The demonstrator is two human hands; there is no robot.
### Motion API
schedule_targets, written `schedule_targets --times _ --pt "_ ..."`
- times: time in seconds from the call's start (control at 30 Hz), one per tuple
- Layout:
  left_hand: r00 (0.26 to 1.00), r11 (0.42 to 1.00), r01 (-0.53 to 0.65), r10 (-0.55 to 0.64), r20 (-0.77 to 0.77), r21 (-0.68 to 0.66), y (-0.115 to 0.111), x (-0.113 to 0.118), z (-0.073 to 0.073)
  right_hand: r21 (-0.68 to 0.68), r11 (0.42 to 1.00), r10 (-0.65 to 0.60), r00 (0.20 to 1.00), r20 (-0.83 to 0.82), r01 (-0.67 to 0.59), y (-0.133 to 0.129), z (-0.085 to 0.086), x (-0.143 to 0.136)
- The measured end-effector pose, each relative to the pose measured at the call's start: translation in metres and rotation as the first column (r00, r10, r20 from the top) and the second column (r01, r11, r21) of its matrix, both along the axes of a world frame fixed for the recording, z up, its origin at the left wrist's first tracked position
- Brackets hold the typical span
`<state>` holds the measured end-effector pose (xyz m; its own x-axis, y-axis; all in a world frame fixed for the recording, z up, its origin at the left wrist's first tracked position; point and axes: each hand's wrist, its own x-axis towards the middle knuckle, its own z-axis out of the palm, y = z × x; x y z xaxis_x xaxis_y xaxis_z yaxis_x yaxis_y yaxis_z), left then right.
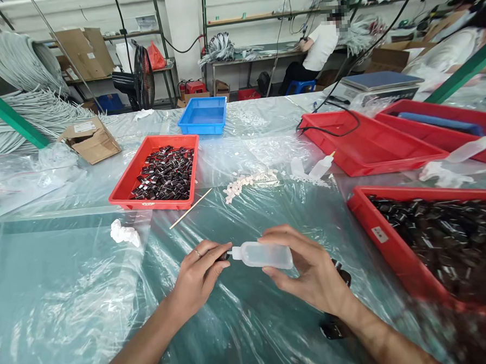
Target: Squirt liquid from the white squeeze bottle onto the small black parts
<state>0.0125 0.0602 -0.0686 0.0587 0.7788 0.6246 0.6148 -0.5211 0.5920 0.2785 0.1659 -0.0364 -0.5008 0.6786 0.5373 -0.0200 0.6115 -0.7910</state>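
The right hand (313, 273) gripped a small translucent squeeze bottle (267, 255) held sideways just above the plastic-covered surface (70, 299), nozzle pointing left. The left hand (199, 276) pinched a small dark piece (223, 256) at the nozzle tip, fingers closed around it. Beyond them sat a red tray (121, 191) of dark pieces, a thin wooden stick (190, 208) and a crumpled white wad (124, 233).
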Motion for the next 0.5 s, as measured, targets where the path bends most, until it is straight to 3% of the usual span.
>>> schedule_targets --times 0.23,0.5 --pt "0.997 0.994 -0.002 0.011 0.079 -0.108 -0.003 0.003 0.003 -0.317 0.947 -0.015 0.984 -0.176 -0.042 0.012 -0.007 -0.001" --pt "0.984 0.958 -0.054 0.099 0.148 -0.282 -0.012 -0.001 -0.004 -0.376 0.925 -0.022 0.983 -0.181 -0.048 0.007 -0.011 -0.004"
